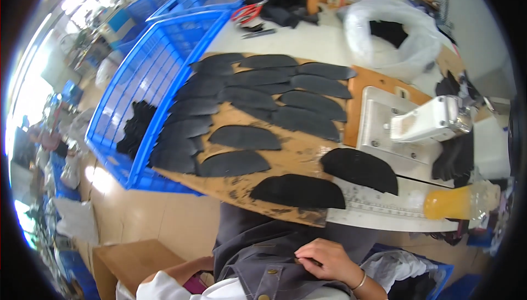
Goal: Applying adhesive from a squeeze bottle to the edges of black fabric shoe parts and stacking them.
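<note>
My right hand (324, 259) is in front of my lap, below the bench's front edge, fingers curled inward against my dark grey cloth apron (274, 264); I cannot tell whether they pinch anything. My left forearm (184, 271) reaches in beside the apron, but the hand itself is hidden, so I cannot tell how it is held.

Nearest my hands, a black half-moon fabric piece (296, 191) lies flat just inside the front edge of the bench (384, 220), its right end over the white top. A second black half-moon piece (359, 169) lies behind it and to the right. Both are out of my grasp.

Bare brown board (299, 154) shows between these two and the overlapping rows of dark grey half-moon pieces (307, 121), which run back toward the far edge. At the left edge stands a blue plastic basket (186, 66). Toward the right edge, a white sewing machine (422, 121) bounds the room, with a clear bottle of orange liquid (447, 202) near the front right corner.
</note>
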The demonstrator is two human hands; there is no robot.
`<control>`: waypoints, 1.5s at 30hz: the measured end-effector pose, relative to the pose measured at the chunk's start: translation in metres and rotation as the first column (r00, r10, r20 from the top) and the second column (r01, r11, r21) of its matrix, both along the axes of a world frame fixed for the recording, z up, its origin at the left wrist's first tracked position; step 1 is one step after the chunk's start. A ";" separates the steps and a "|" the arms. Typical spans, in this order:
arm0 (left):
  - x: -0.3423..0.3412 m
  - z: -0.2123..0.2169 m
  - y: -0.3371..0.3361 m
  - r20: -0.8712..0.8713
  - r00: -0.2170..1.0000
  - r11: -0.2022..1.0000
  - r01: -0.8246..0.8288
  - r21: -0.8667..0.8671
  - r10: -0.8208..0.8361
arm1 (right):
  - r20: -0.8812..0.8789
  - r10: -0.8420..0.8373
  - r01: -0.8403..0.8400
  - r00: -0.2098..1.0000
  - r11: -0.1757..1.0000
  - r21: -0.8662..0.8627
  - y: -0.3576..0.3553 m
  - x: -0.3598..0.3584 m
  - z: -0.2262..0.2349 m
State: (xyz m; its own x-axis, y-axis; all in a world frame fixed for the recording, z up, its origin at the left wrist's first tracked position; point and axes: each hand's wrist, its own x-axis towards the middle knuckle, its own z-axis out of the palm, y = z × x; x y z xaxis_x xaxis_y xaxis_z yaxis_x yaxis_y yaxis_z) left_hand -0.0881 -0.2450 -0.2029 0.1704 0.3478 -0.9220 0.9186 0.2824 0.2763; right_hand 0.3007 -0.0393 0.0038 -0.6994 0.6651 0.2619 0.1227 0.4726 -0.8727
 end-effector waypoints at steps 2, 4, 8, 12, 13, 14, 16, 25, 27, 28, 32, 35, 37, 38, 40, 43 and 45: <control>0.004 -0.007 0.000 0.015 0.999 0.998 0.045 0.043 -0.045 | -0.001 -0.024 0.024 1.000 1.000 -0.007 -0.001 0.000 0.003; 0.004 -0.017 -0.002 0.028 0.996 0.994 0.082 0.076 -0.084 | 0.028 -0.022 0.022 0.999 1.000 -0.006 0.000 0.004 0.008; -0.016 -0.027 0.007 0.042 0.989 0.981 0.138 0.138 -0.145 | 0.022 -0.109 0.109 0.994 0.994 0.022 0.005 0.014 0.017; -0.044 -0.030 0.004 0.041 0.984 0.969 0.161 0.186 -0.172 | -0.060 -0.326 0.330 0.944 0.938 0.104 0.010 0.037 0.023; -0.051 -0.030 -0.003 0.037 0.985 0.968 0.158 0.196 -0.169 | -0.024 -0.405 0.405 0.914 0.908 0.104 0.009 0.045 0.027; -0.061 -0.026 -0.016 0.015 0.989 0.968 0.140 0.207 -0.146 | -0.007 -0.464 0.462 0.886 0.881 0.102 0.009 0.049 0.030; -0.007 0.102 0.117 0.082 0.995 0.888 0.011 0.460 -0.054 | 0.029 -0.580 0.553 0.814 0.789 0.268 0.020 0.051 0.030; 0.135 0.267 0.255 0.238 0.932 0.024 -0.241 0.970 -0.273 | 0.164 -0.652 0.593 0.741 0.749 0.295 0.056 0.003 0.036; 0.146 0.267 0.266 0.167 0.947 -0.008 -0.176 0.984 -0.276 | 0.188 -0.648 0.607 0.738 0.759 0.235 0.057 -0.005 0.039; 0.148 0.265 0.270 0.171 0.946 -0.006 -0.179 0.984 -0.274 | 0.201 -0.645 0.618 0.737 0.764 0.183 0.058 -0.006 0.041; 0.149 0.255 0.277 0.133 0.950 0.095 -0.110 0.989 -0.282 | 0.161 -0.642 0.630 0.750 0.767 0.123 0.060 -0.009 0.038; 0.150 0.257 0.277 0.175 0.949 0.077 -0.160 0.984 -0.263 | 0.147 -0.642 0.626 0.752 0.766 0.145 0.059 -0.008 0.038; 0.151 0.257 0.277 0.203 0.947 0.071 -0.191 0.979 -0.250 | 0.148 -0.633 0.613 0.760 0.774 0.160 0.058 -0.007 0.038; 0.150 0.256 0.278 0.194 0.946 0.062 -0.184 0.981 -0.261 | 0.148 -0.633 0.613 0.760 0.774 0.159 0.057 -0.007 0.036; 0.150 0.257 0.279 0.183 0.944 0.055 -0.175 0.983 -0.274 | 0.048 -0.663 0.649 0.747 0.743 0.163 0.057 -0.004 0.033; 0.146 0.272 0.280 0.306 0.916 0.215 -0.254 0.943 -0.258 | -0.008 -0.676 0.665 0.737 0.723 0.186 0.055 -0.002 0.037; 0.138 0.284 0.276 0.819 0.554 0.587 -0.616 0.525 -0.151 | -0.031 -0.635 0.630 0.772 0.758 0.169 0.054 -0.011 0.043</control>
State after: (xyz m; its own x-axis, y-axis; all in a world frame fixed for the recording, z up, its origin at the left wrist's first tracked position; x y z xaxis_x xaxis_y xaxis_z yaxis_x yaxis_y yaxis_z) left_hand 0.0497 0.0313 0.0809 0.3970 0.9114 0.1081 0.1799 -0.1928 0.9646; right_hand 0.2898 0.0149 0.0464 -0.1432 0.9087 0.3922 0.4655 0.4115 -0.7835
